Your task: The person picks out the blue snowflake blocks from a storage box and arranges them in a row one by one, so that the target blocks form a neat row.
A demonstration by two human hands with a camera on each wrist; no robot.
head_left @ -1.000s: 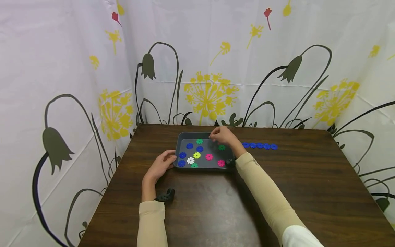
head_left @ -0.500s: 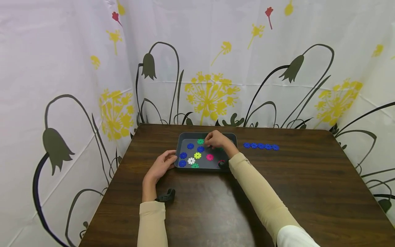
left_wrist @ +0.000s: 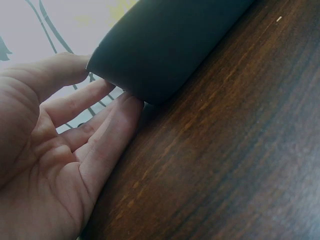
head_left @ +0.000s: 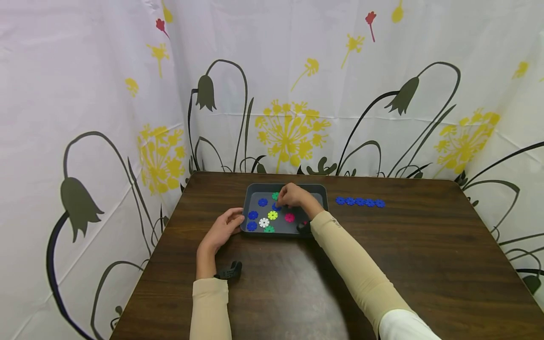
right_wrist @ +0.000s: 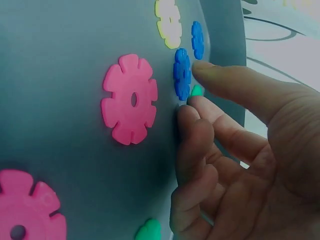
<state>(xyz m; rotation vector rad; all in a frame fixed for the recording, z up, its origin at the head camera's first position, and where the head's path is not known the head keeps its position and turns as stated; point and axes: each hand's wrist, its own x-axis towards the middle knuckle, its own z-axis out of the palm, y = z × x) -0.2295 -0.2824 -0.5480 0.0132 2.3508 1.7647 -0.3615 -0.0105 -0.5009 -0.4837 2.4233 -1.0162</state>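
A dark grey tray [head_left: 284, 234] holds flower-shaped discs in blue, green, pink, white and yellow. At its left side the left hand [head_left: 221, 229] rests fairly straight fingers against the wall, and in the left wrist view the thumb touches the rim of the tray [left_wrist: 150, 55]. Over the tray's middle, the right hand [head_left: 294, 196] reaches down. Its bent thumb and forefinger [right_wrist: 192, 82] are at a blue disc [right_wrist: 182, 74] lying beside a pink disc [right_wrist: 131, 100]; whether they touch it I cannot tell.
Several blue discs [head_left: 360, 201] lie in a row on the brown table [head_left: 425, 245], right of the tray. A curtain [head_left: 280, 56] with printed flowers hangs behind the table. A black band [head_left: 229, 271] is on the left wrist.
The right hand has moved left and down, from above the tray's back right part to the blue disc near the middle. The left hand keeps its place at the tray.
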